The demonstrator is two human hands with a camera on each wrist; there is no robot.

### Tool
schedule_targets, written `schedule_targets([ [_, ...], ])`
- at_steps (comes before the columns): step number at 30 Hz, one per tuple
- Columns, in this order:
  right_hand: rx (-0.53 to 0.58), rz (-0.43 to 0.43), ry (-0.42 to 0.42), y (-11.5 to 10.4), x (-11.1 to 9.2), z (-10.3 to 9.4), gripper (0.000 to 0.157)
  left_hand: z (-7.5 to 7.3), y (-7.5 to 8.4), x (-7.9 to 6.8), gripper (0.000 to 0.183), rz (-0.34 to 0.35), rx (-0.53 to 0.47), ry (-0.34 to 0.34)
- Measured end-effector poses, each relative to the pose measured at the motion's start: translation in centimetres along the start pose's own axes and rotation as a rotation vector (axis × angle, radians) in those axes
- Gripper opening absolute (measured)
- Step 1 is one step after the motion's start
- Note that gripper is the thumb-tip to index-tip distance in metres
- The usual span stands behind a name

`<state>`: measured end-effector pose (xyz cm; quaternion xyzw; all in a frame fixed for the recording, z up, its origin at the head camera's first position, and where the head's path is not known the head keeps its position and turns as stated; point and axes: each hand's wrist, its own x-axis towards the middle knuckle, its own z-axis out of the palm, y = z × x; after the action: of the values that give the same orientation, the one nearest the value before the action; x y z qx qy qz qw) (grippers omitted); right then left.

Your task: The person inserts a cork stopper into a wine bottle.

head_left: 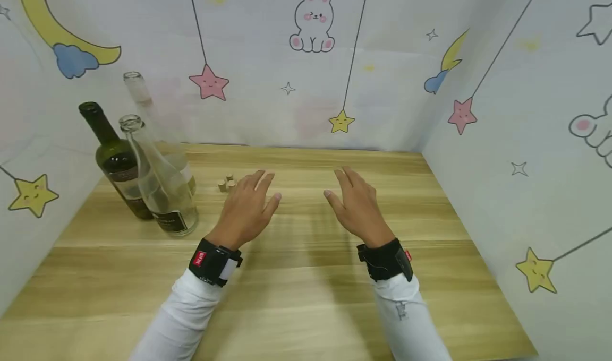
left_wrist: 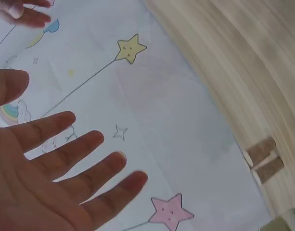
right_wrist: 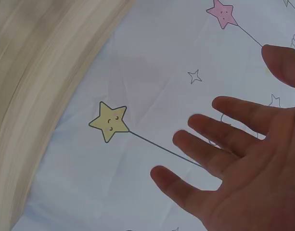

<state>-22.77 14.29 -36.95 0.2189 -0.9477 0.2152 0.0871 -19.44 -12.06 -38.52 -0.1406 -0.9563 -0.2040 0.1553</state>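
Note:
My left hand [head_left: 246, 208] is held over the table with its fingers spread and nothing in its grasp. Close by its fingertips, on the left, stands a small cluster of corks [head_left: 222, 186]; the left wrist view has two corks [left_wrist: 261, 151] at its right edge. My right hand [head_left: 359, 208] hovers opposite, fingers extended and holding nothing. Farther left, a dark green wine bottle [head_left: 119, 159], a clear glass bottle [head_left: 164, 191] with a dark label, and another clear bottle [head_left: 178, 162] behind it stand upright, uncorked at the mouth. The front bottle partly covers the other two.
The wooden table [head_left: 296, 308] meets printed white walls [head_left: 268, 42] at the back and both sides. The bottles stand near the left wall. Black straps [head_left: 386, 260] and white sleeves cover both wrists and forearms.

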Motion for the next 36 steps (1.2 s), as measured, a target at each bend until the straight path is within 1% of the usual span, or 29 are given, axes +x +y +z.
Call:
schedule_targets([
  [3, 0.013, -0.023, -0.017, -0.6, -0.4, -0.2, 0.053, -2.3, -1.1, -1.5, 0.042, 0.032, -0.030, 0.189],
  [5, 0.010, -0.038, -0.055, -1.1, -0.7, -0.2, 0.050, -4.2, -2.1, -2.7, 0.034, 0.044, -0.016, 0.326],
  [7, 0.005, -0.047, -0.093, -1.4, -1.1, -0.1, 0.049, -6.0, -2.9, -3.7, 0.026, 0.050, -0.013, 0.474],
  [9, -0.002, -0.070, -0.112, -1.5, -1.6, 0.1, 0.047, -7.8, -3.6, -4.5, 0.022, 0.046, -0.021, 0.634],
  [10, -0.001, -0.077, -0.119, -1.7, -1.8, 0.1, 0.047, -8.6, -3.9, -4.8, 0.021, 0.031, -0.032, 0.716],
  [12, -0.008, -0.103, -0.120, -2.0, -2.0, 0.2, 0.046, -10.1, -4.6, -5.1, 0.023, -0.029, -0.083, 0.871],
  [13, -0.012, -0.121, -0.118, -2.1, -2.1, 0.3, 0.045, -10.7, -4.9, -5.1, 0.025, -0.068, -0.110, 0.928],
  [15, -0.018, -0.146, -0.120, -2.4, -2.2, 0.3, 0.045, -11.6, -5.8, -4.8, 0.031, -0.171, -0.182, 0.996],
  [17, -0.021, -0.170, -0.117, -2.6, -2.2, 0.4, 0.044, -12.0, -6.8, -4.2, 0.041, -0.268, -0.263, 0.995],
  [19, -0.015, -0.192, -0.111, -2.9, -2.1, 0.6, 0.043, -12.1, -7.7, -3.6, 0.051, -0.349, -0.333, 0.941],
  [21, -0.003, -0.212, -0.105, -3.2, -2.0, 0.8, 0.042, -11.9, -8.6, -3.0, 0.056, -0.408, -0.387, 0.881],
  [24, 0.003, -0.222, -0.086, -3.2, -2.3, 0.6, 0.040, -11.0, -9.2, -1.6, 0.056, -0.447, -0.432, 0.796],
  [27, 0.015, -0.234, -0.077, -3.3, -2.4, 0.3, 0.038, -10.1, -9.6, -0.6, 0.052, -0.480, -0.435, 0.752],
  [29, 0.019, -0.236, -0.074, -3.3, -2.5, 0.2, 0.038, -9.7, -9.9, -0.3, 0.047, -0.497, -0.421, 0.746],
  [31, 0.023, -0.240, -0.072, -3.4, -2.6, 0.1, 0.038, -9.4, -10.2, -0.1, 0.038, -0.510, -0.401, 0.753],
  [35, 0.017, -0.251, -0.058, -3.3, -2.7, -0.1, 0.037, -9.3, -10.4, -0.4, 0.016, -0.509, -0.399, 0.759],
  [36, 0.015, -0.257, -0.055, -3.3, -2.7, -0.1, 0.037, -9.3, -10.3, -0.5, 0.014, -0.508, -0.401, 0.754],
])
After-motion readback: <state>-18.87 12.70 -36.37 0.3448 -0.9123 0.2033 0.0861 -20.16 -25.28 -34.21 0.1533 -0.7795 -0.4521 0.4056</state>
